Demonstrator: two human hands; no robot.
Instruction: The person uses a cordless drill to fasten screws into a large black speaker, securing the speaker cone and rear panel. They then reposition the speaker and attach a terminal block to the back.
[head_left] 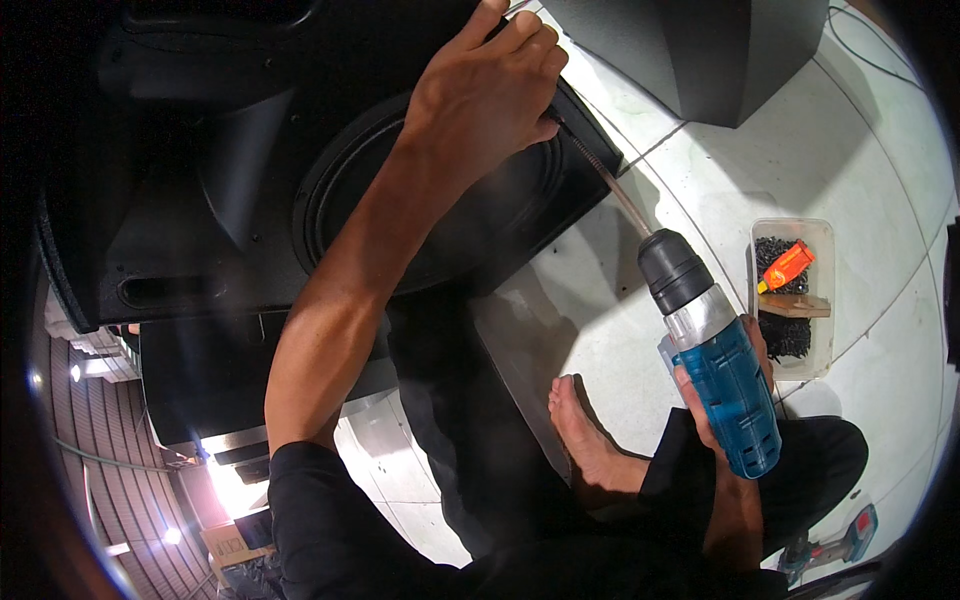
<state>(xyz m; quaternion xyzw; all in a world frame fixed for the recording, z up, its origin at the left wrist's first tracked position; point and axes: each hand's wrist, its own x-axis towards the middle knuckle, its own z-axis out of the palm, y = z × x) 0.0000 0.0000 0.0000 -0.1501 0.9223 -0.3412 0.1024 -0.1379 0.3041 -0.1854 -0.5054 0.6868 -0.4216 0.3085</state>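
Left arm (345, 290) is crossing the black speaker cabinet (160, 215), its left hand (485, 90) curling near the right-hand edge; whether those fingers are clamping anything I cannot tell. Close by the thumb, a long bit (615, 187) is reaching over that edge from the blue drill (730, 390), which the right hand (698, 408) is gripping. Bare white tiles (700, 185) are stretching between cabinet and plastic box (820, 345), leaving open room
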